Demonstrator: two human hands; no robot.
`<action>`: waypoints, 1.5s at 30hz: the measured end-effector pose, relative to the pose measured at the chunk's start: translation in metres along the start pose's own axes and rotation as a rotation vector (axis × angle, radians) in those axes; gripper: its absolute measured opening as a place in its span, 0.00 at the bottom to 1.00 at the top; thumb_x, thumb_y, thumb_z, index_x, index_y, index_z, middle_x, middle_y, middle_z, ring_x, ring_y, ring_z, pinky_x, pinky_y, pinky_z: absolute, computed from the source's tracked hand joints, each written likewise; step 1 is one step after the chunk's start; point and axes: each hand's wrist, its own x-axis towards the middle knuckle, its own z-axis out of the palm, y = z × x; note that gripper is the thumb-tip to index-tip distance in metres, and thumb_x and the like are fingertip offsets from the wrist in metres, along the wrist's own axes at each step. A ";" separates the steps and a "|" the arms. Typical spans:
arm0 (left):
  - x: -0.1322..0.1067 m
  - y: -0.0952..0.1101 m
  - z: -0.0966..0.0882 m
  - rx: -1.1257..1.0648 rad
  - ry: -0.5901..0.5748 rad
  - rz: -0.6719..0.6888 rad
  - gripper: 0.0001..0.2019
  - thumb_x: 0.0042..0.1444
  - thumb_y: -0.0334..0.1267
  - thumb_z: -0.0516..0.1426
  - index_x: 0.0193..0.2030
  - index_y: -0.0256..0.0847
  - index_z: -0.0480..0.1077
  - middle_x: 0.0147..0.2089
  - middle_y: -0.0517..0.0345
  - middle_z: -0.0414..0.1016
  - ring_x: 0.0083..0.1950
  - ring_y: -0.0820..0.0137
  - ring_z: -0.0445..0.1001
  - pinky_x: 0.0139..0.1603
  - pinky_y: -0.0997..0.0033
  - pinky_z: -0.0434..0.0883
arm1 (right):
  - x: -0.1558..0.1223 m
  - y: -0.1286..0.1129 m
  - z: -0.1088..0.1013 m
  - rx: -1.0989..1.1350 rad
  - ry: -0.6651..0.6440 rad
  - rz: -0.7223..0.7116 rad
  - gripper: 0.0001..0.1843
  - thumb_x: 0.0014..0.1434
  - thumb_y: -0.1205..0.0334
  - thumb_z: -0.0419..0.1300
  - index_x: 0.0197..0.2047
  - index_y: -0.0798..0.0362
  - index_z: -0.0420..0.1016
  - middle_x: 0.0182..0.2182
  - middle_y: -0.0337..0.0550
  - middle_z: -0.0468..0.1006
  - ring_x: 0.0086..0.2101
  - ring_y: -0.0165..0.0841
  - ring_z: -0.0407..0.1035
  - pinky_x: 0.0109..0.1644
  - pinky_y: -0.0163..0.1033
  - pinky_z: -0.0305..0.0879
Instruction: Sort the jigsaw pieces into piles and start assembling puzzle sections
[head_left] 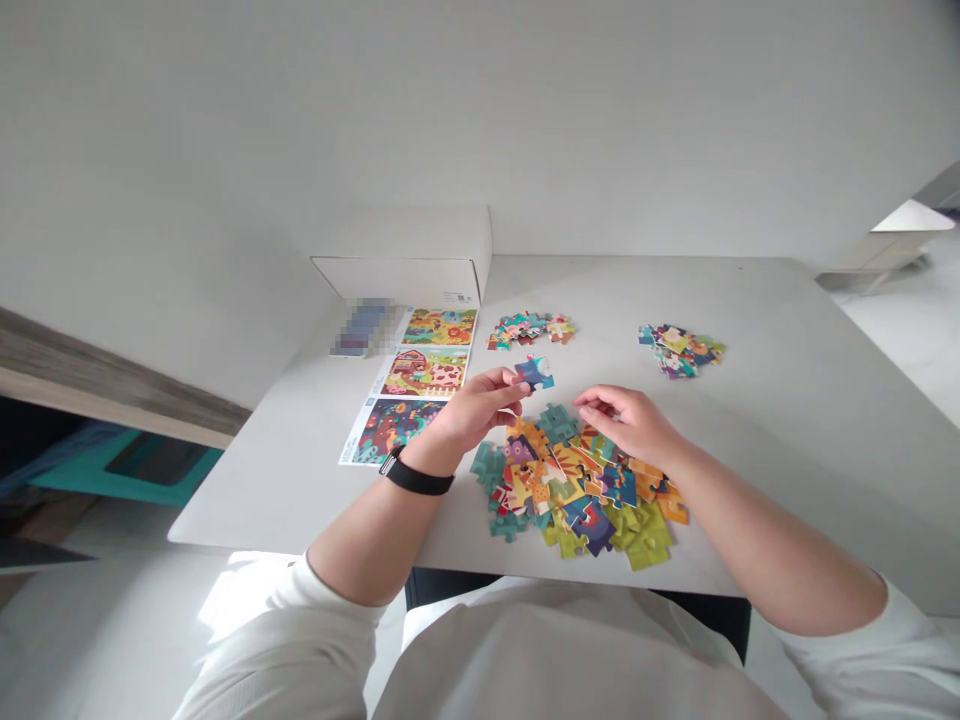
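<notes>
My left hand (472, 412), with a black band on its wrist, pinches a blue jigsaw piece (535, 372) just above the table. My right hand (628, 422) hovers over the near pile of loose jigsaw pieces (577, 490), its fingers curled together at the pile's far edge; I cannot make out whether they hold a piece. That pile lies between my two forearms near the front edge of the white table (787, 400).
Two smaller piles of pieces lie farther back, one in the middle (529, 329) and one to the right (681, 350). A picture sheet with three scenes (412, 383) lies left of my hands. A white box (409, 262) stands behind the sheet.
</notes>
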 end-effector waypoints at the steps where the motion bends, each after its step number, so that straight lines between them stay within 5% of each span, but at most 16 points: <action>1: 0.000 -0.002 0.002 0.024 -0.007 0.002 0.28 0.43 0.49 0.79 0.36 0.41 0.67 0.33 0.64 0.75 0.28 0.78 0.74 0.27 0.77 0.71 | 0.000 -0.001 0.001 0.038 -0.007 0.003 0.13 0.70 0.49 0.63 0.49 0.46 0.83 0.40 0.45 0.86 0.38 0.40 0.78 0.43 0.44 0.73; 7: -0.003 -0.012 0.014 0.157 -0.075 -0.010 0.26 0.46 0.52 0.77 0.35 0.40 0.69 0.27 0.65 0.69 0.25 0.77 0.69 0.24 0.78 0.69 | -0.001 -0.004 0.009 0.274 -0.044 0.045 0.17 0.68 0.42 0.65 0.47 0.46 0.81 0.40 0.44 0.84 0.39 0.38 0.77 0.45 0.43 0.75; 18: -0.003 -0.008 0.009 0.316 -0.159 -0.013 0.20 0.56 0.55 0.70 0.39 0.41 0.73 0.25 0.64 0.70 0.23 0.76 0.68 0.21 0.77 0.69 | 0.001 -0.003 0.007 0.221 -0.029 0.087 0.14 0.69 0.46 0.64 0.40 0.48 0.78 0.33 0.40 0.80 0.34 0.36 0.74 0.41 0.41 0.72; 23: 0.022 0.012 -0.005 0.291 0.041 0.036 0.18 0.54 0.52 0.70 0.36 0.41 0.71 0.33 0.60 0.76 0.28 0.75 0.72 0.22 0.78 0.69 | 0.003 0.003 0.004 0.197 0.066 0.074 0.14 0.69 0.45 0.63 0.46 0.47 0.81 0.37 0.42 0.82 0.37 0.37 0.76 0.43 0.41 0.72; 26: 0.053 0.027 -0.016 0.534 0.233 -0.030 0.15 0.57 0.48 0.67 0.33 0.41 0.71 0.33 0.59 0.77 0.27 0.76 0.72 0.24 0.77 0.69 | 0.004 0.008 0.002 0.173 0.098 0.081 0.13 0.69 0.47 0.63 0.46 0.47 0.81 0.36 0.42 0.82 0.36 0.37 0.75 0.42 0.41 0.72; 29: 0.080 0.034 -0.021 0.642 0.281 -0.066 0.12 0.56 0.42 0.68 0.32 0.39 0.73 0.32 0.56 0.78 0.26 0.76 0.72 0.24 0.77 0.69 | 0.005 0.011 0.001 0.150 0.099 0.076 0.12 0.68 0.49 0.63 0.45 0.47 0.81 0.36 0.43 0.82 0.35 0.37 0.76 0.42 0.42 0.72; 35: 0.079 0.031 -0.022 0.759 0.344 0.008 0.17 0.57 0.38 0.67 0.51 0.40 0.74 0.38 0.56 0.81 0.27 0.73 0.75 0.24 0.77 0.67 | 0.004 0.011 -0.001 0.076 0.100 0.048 0.10 0.68 0.52 0.62 0.43 0.47 0.82 0.36 0.42 0.84 0.35 0.37 0.77 0.40 0.41 0.71; 41: 0.030 0.027 -0.019 1.186 0.081 0.166 0.13 0.63 0.45 0.62 0.51 0.44 0.79 0.44 0.55 0.84 0.34 0.69 0.79 0.35 0.71 0.73 | 0.006 0.009 -0.002 -0.036 0.098 0.043 0.10 0.68 0.54 0.61 0.41 0.48 0.82 0.34 0.41 0.85 0.32 0.36 0.76 0.39 0.41 0.69; 45: 0.013 0.022 -0.019 1.341 -0.223 0.201 0.14 0.64 0.50 0.62 0.48 0.45 0.82 0.45 0.56 0.84 0.44 0.65 0.81 0.46 0.69 0.72 | 0.005 0.005 -0.001 -0.061 0.080 0.032 0.10 0.68 0.54 0.61 0.42 0.48 0.82 0.34 0.41 0.85 0.31 0.36 0.76 0.38 0.41 0.69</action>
